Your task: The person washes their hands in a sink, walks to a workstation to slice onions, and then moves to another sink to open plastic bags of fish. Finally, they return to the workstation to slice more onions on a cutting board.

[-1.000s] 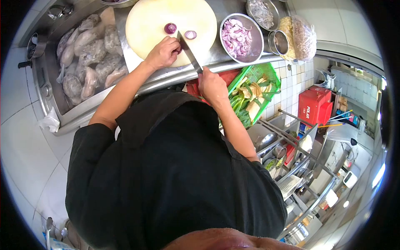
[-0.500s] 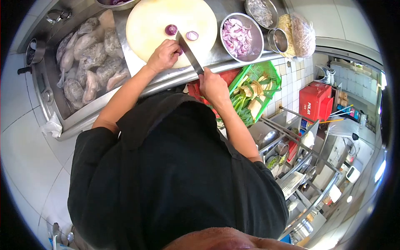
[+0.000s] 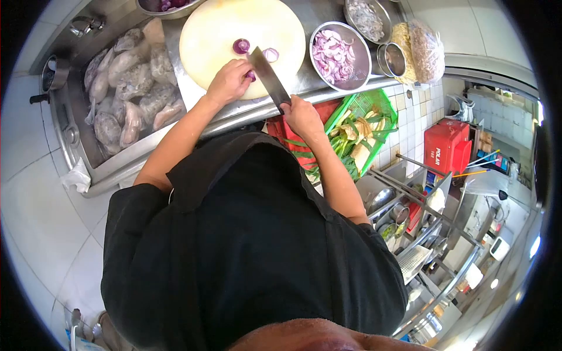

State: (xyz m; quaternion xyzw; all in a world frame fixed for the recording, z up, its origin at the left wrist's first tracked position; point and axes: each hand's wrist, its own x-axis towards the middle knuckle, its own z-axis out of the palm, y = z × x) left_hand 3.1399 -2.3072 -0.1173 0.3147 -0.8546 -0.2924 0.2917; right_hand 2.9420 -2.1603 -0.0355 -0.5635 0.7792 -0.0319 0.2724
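My right hand (image 3: 303, 117) grips the handle of a broad kitchen knife (image 3: 268, 77), its blade slanting up and left over the round cutting board (image 3: 205, 35). Near the board's front edge my left hand (image 3: 230, 80) has its fingers closed on a red onion piece (image 3: 250, 75), mostly hidden by the fingertips, just left of the blade. Beyond the blade's tip lie another red onion piece (image 3: 240, 46) and a pale cut onion slice (image 3: 270, 55). To the right of the board stands a metal bowl (image 3: 365, 61) with sliced red onion (image 3: 333, 55).
Bagged meat (image 3: 132, 82) fills the sink (image 3: 78, 137) at left. Farther right are a second bowl (image 3: 386, 20), a small metal pot (image 3: 391, 59) and bagged noodles (image 3: 426, 52). A green crate (image 3: 383, 131) of leafy vegetables sits below the counter edge, near my right forearm.
The knife blade has swung up slightly and shows more of its flat side. My left hand stays by the onion piece. The whole view has shifted a little.
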